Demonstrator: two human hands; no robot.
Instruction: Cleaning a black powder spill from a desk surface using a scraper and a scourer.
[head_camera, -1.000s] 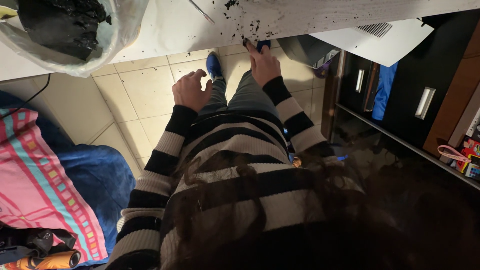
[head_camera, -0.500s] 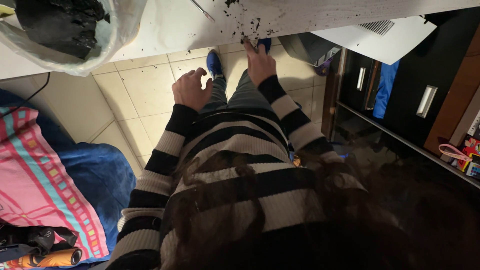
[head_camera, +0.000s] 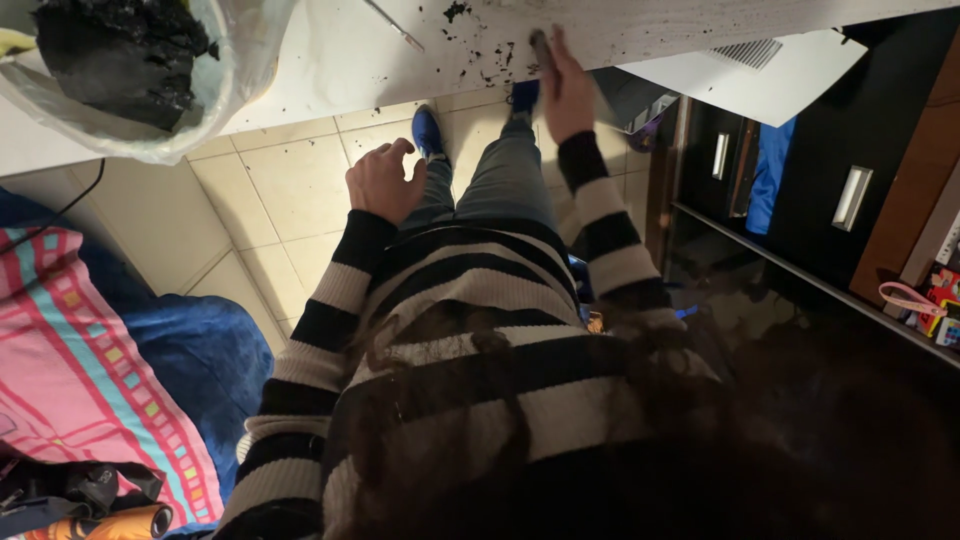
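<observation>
White tabletop (head_camera: 330, 60) carries loose soil crumbs (head_camera: 490, 55); my right hand (head_camera: 565, 85), grip flat, presses there, left hand (head_camera: 385, 180) half-curled, empty. Sweeping may push crumbs onto the floor (head_camera: 290, 170).

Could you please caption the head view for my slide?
Right hand brushes dark soil crumbs on the white tabletop; left hand hangs open.

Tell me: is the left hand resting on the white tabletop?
No, the left hand hangs curled over the tiled floor, short of the white tabletop.

Dark soil crumbs (head_camera: 480, 55) are lying scattered along the white table edge (head_camera: 330, 75) at the upper middle of the frame; some are sitting right beside the fingertips.
</observation>
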